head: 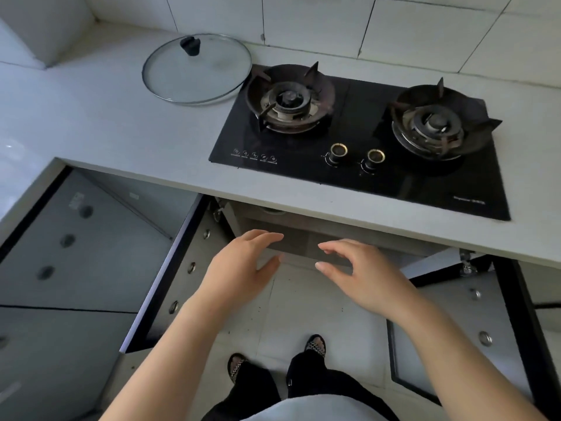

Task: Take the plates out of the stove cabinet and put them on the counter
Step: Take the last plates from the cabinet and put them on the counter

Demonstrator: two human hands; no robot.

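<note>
Below, hands [300,265] empty, before open cabinet [303,238]

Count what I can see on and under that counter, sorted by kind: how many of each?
Glass lid: 1
Gas burners: 2
Stove knobs: 2
Open cabinet doors: 2
Hands, both empty, left hand and right hand: 2
Plates in view: 0
Total: 9

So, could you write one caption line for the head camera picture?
Two empty hands, left and right, reach toward the open cabinet under the stove; no plates visible.
</note>
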